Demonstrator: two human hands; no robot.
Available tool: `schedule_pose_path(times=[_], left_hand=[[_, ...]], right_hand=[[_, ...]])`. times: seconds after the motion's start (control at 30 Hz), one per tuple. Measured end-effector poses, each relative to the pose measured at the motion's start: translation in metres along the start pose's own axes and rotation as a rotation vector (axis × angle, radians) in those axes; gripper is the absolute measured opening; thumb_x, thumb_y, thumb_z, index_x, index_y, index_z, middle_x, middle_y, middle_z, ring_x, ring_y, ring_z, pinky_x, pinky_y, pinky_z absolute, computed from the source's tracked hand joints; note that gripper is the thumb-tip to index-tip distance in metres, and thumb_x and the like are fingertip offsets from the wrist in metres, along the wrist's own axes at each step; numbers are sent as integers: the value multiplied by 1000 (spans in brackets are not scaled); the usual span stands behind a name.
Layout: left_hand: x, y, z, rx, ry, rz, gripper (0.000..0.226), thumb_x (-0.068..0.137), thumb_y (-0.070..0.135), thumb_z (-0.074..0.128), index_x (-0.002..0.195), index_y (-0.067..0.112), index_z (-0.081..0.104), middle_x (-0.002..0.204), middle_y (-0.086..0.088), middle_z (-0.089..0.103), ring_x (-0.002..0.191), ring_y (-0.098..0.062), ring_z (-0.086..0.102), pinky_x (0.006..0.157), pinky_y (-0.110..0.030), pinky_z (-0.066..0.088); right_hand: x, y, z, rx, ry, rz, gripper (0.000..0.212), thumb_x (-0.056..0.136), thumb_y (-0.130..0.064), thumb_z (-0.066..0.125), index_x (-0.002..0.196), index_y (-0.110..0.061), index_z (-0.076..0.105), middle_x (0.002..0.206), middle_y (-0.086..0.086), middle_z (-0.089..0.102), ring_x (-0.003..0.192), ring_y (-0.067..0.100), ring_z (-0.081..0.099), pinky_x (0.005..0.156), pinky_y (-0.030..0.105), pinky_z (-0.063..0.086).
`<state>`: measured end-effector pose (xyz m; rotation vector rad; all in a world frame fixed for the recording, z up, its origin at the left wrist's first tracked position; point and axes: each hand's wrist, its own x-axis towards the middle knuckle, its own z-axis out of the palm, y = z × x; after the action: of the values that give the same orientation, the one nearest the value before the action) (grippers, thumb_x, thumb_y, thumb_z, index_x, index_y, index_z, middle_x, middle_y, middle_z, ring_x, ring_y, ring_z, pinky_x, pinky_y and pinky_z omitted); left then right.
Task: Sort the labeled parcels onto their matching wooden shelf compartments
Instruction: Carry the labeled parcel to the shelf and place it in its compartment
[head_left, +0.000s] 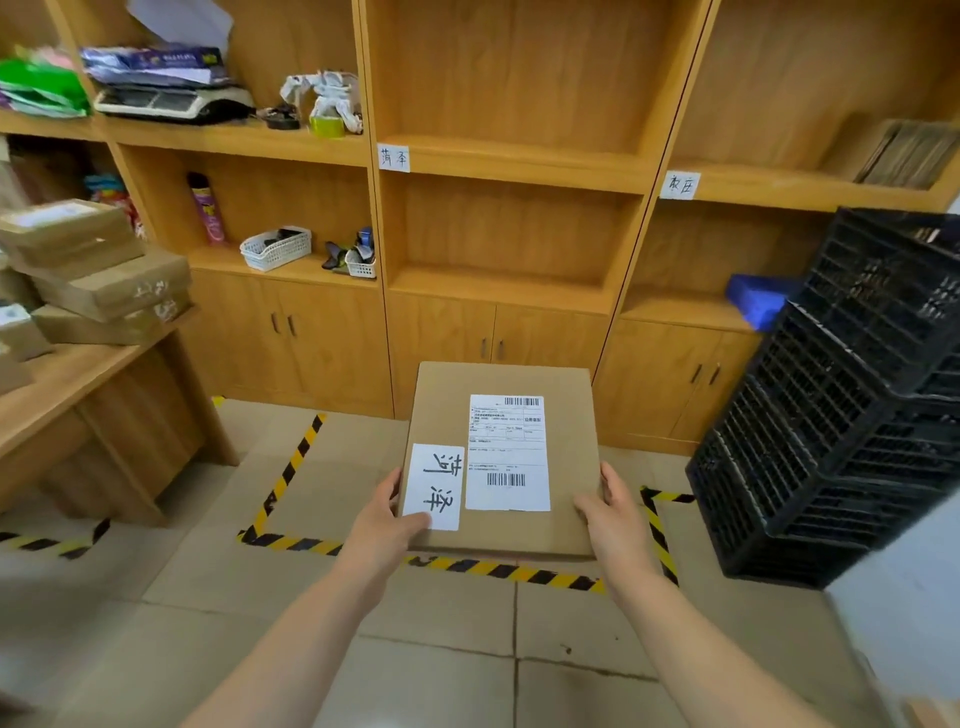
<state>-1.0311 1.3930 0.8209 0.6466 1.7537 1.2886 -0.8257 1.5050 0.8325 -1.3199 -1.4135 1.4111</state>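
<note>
Both hands, left (387, 525) and right (613, 512), grip parcel (519, 384) before shelf (498, 291).

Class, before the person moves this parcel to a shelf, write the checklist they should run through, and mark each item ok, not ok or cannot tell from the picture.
1. Parcel held by both hands, left hand and right hand on opposite edges: ok.
2. Handwritten label facing up and readable: ok.
3. It matches the middle shelf tag: looks alike, cannot tell for sure.
4. Middle compartment has free room: ok.
5. Floor path to the shelf unblocked: ok.
6. Black crates to the right stay clear of the route: ok.
</note>
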Motion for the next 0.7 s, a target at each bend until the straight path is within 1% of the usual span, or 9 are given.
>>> schedule_pose_path(times=[0.07, 0.17, 0.27, 0.33, 0.43, 0.47, 0.6, 0.63, 0.7], left_hand=[[36, 5, -14, 17, -14, -6, 71, 85, 5, 56, 143, 32, 25, 132, 1, 55, 110, -20, 52, 84, -34, 40], [76, 14, -24, 36, -37, -25, 70, 86, 5, 56, 143, 31, 24, 132, 2, 54, 108, -19, 50, 86, -36, 40], [110, 20, -25, 45, -62, -37, 70, 86, 4, 56, 143, 28, 24, 131, 1, 51, 107, -18, 48, 84, -33, 39], [136, 24, -23, 52, -68, -39, 68, 85, 4, 56, 143, 26, 27, 128, 0, 52, 106, -17, 48, 83, -31, 39], [179, 32, -20, 61, -58, -22, 66, 83, 2, 58, 140, 23, 33, 116, 3, 57, 106, -19, 53, 82, -31, 43], [196, 36, -19, 63, -56, -17, 67, 82, 2, 58, 140, 24, 33, 116, 3, 57, 107, -18, 54, 82, -31, 44], [267, 66, -11, 74, -12, 15, 64, 82, 1, 59, 137, 25, 36, 121, 2, 56, 109, -17, 51, 78, -29, 44], [283, 78, -8, 75, -3, 24, 64, 82, 2, 59, 137, 26, 36, 124, 2, 57, 110, -17, 51, 79, -29, 44], [314, 102, 0, 70, 11, 43, 62, 83, 2, 58, 135, 28, 37, 122, 2, 57, 109, -18, 52, 76, -27, 46]], right_hand=[[23, -3, 21, 11, 17, 16, 47, 89, -6, 47, 133, -24, 46, 113, -6, 61, 97, 4, 57, 72, 23, 49], [54, -5, 42, 27, 33, 46, 50, 88, -5, 48, 134, -24, 44, 117, -4, 61, 99, 7, 58, 73, 24, 50], [87, -7, 55, 20, 50, 78, 54, 86, -5, 49, 137, -24, 43, 122, -2, 61, 105, 14, 59, 83, 31, 53], [113, -7, 62, 19, 57, 93, 54, 86, -5, 49, 136, -23, 43, 118, -3, 62, 102, 12, 60, 81, 30, 53], [157, -11, 74, 24, 45, 86, 52, 87, -4, 47, 135, -24, 44, 105, -13, 61, 97, 7, 59, 74, 25, 51], [173, -13, 78, 26, 42, 87, 52, 87, -4, 46, 135, -23, 43, 106, -13, 61, 97, 6, 58, 75, 25, 51], [250, -27, 92, 52, 32, 73, 57, 87, -5, 47, 140, -23, 39, 128, -3, 58, 110, 16, 58, 95, 38, 51], [270, -33, 95, 64, 29, 66, 54, 87, -4, 46, 138, -23, 41, 127, -4, 58, 111, 16, 58, 97, 39, 50], [308, -51, 99, 90, 21, 40, 49, 86, -2, 45, 127, -29, 47, 115, -8, 63, 104, 14, 60, 92, 34, 51]])
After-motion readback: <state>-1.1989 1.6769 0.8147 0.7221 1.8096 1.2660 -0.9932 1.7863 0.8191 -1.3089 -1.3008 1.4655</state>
